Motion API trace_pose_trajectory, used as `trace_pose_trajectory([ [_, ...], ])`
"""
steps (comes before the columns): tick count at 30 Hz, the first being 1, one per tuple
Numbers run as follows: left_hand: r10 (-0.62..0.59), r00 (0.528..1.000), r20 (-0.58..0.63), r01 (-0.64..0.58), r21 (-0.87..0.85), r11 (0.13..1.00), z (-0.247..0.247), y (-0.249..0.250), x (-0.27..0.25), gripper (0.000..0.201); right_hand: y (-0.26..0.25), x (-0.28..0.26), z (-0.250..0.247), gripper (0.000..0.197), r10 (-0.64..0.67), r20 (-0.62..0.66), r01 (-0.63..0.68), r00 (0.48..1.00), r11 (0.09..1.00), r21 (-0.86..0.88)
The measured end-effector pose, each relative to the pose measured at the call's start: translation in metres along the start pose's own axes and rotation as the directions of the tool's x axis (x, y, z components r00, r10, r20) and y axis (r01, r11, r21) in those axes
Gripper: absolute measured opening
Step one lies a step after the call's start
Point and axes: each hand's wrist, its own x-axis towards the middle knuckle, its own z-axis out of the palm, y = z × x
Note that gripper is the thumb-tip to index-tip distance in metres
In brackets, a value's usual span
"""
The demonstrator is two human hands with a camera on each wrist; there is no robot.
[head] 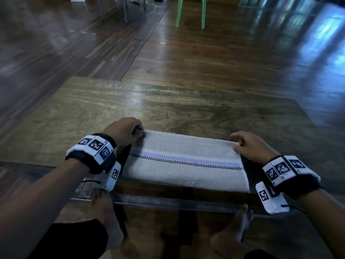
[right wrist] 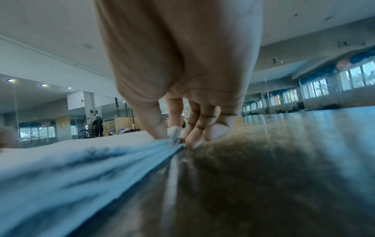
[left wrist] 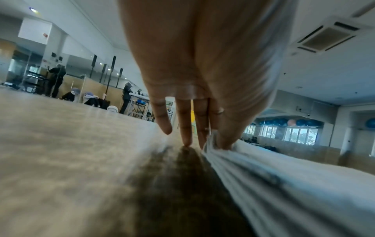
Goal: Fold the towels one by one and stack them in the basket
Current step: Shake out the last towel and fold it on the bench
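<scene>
Both of my hands sit at the far corners of the towel (head: 184, 161): my left hand (head: 124, 130) pinches the corner at about 10 o'clock, thumb and forefinger clamped on the cloth, the other fingers (left wrist: 185, 128) reaching down to the wood. My right hand (head: 251, 146) pinches the corner at 2 o'clock the same way, the fabric bunched under the thumb. Between them the towel lies folded flat, cream with a checked and pale stripe, its near edge along the table (head: 93, 109) edge at 6 o'clock. Beyond, at 12 o'clock, I see a green chair (head: 191, 10) on the wooden floor.
</scene>
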Motion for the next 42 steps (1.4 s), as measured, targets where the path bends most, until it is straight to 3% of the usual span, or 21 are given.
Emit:
trace_pose_trajectory([
  [3,-0.034,0.999,0.041,0.034,0.008,0.999,-0.004,0.004,0.002,0.018,0.001,0.003,-0.002,0.031,-0.018,0.039,0.023,0.999,0.990,-0.137],
  [6,-0.055,0.995,0.084,0.050,0.065,0.997,-0.010,0.012,0.002,0.020,-0.005,-0.003,-0.005,0.008,-0.016,0.019,0.018,1.000,0.987,-0.158],
  [7,-0.041,0.996,0.083,0.033,0.101,0.994,-0.013,0.015,0.002,0.017,-0.008,-0.005,-0.008,0.010,-0.022,0.006,0.022,1.000,0.990,-0.140],
  [9,0.010,1.000,0.005,-0.011,0.129,0.992,-0.022,0.022,-0.001,0.014,-0.018,-0.010,-0.018,0.012,-0.050,-0.082,0.047,0.995,0.998,-0.042],
  [10,0.051,0.993,-0.102,-0.039,0.119,0.992,-0.028,0.024,-0.003,0.014,-0.024,-0.012,-0.025,0.012,-0.081,-0.185,0.083,0.979,0.996,0.007],
  [12,0.137,0.912,-0.386,-0.108,0.095,0.990,-0.042,0.026,-0.007,0.017,-0.031,-0.017,-0.042,0.013,-0.145,-0.457,0.189,0.878,0.980,0.053],
  [14,0.193,0.774,-0.604,-0.152,0.118,0.981,-0.058,0.029,-0.013,0.018,-0.033,-0.022,-0.059,0.014,-0.211,-0.658,0.298,0.723,0.954,0.022],
  [16,0.235,0.672,-0.702,-0.163,0.169,0.972,-0.067,0.032,-0.021,0.018,-0.031,-0.028,-0.069,0.016,-0.288,-0.723,0.371,0.627,0.927,-0.047],
  [18,0.267,0.648,-0.713,-0.175,0.203,0.964,-0.067,0.033,-0.029,0.015,-0.025,-0.034,-0.070,0.019,-0.356,-0.721,0.404,0.595,0.907,-0.114],
  [19,0.286,0.668,-0.687,-0.191,0.213,0.958,-0.064,0.032,-0.033,0.015,-0.021,-0.036,-0.067,0.020,-0.378,-0.703,0.409,0.602,0.902,-0.135],
  [20,0.301,0.718,-0.628,-0.213,0.214,0.953,-0.059,0.030,-0.036,0.014,-0.016,-0.038,-0.061,0.021,-0.396,-0.667,0.415,0.631,0.899,-0.141],
  [21,0.300,0.799,-0.522,-0.227,0.202,0.953,-0.053,0.027,-0.039,0.013,-0.010,-0.040,-0.055,0.024,-0.414,-0.602,0.417,0.682,0.897,-0.144],
  [23,0.221,0.961,-0.165,-0.194,0.165,0.967,-0.041,0.021,-0.043,0.015,0.003,-0.043,-0.041,0.030,-0.408,-0.348,0.378,0.844,0.913,-0.155],
  [24,0.150,0.988,0.028,-0.152,0.153,0.976,-0.035,0.020,-0.045,0.018,0.006,-0.045,-0.035,0.028,-0.338,-0.175,0.308,0.925,0.935,-0.176],
  [25,0.100,0.983,0.155,-0.123,0.149,0.981,-0.029,0.020,-0.048,0.021,0.008,-0.049,-0.030,0.024,-0.247,-0.026,0.236,0.969,0.948,-0.211],
  [26,0.087,0.976,0.201,-0.117,0.143,0.983,-0.024,0.020,-0.049,0.022,0.009,-0.052,-0.026,0.020,-0.185,0.052,0.192,0.981,0.953,-0.237],
  [29,0.142,0.984,0.106,-0.155,0.119,0.981,-0.016,0.025,-0.052,0.024,0.005,-0.058,-0.019,0.007,-0.171,0.007,0.169,0.985,0.965,-0.200],
  [31,0.190,0.980,0.062,-0.196,0.097,0.976,-0.011,0.032,-0.052,0.027,0.002,-0.058,-0.012,0.017,-0.199,-0.029,0.189,0.980,0.962,-0.196],
  [35,0.198,0.966,0.168,-0.219,0.119,0.968,0.002,0.046,-0.052,0.032,-0.008,-0.056,0.005,0.038,-0.223,0.032,0.224,0.974,0.943,-0.247],
  [38,0.177,0.973,0.151,-0.195,0.115,0.974,0.005,0.050,-0.051,0.028,-0.014,-0.055,0.002,0.031,-0.225,0.043,0.227,0.973,0.919,-0.322],
  [42,0.165,0.971,0.172,-0.169,0.012,0.985,0.006,0.054,-0.059,0.023,-0.024,-0.053,-0.015,0.024,-0.113,0.088,0.135,0.990,0.936,-0.325],
])
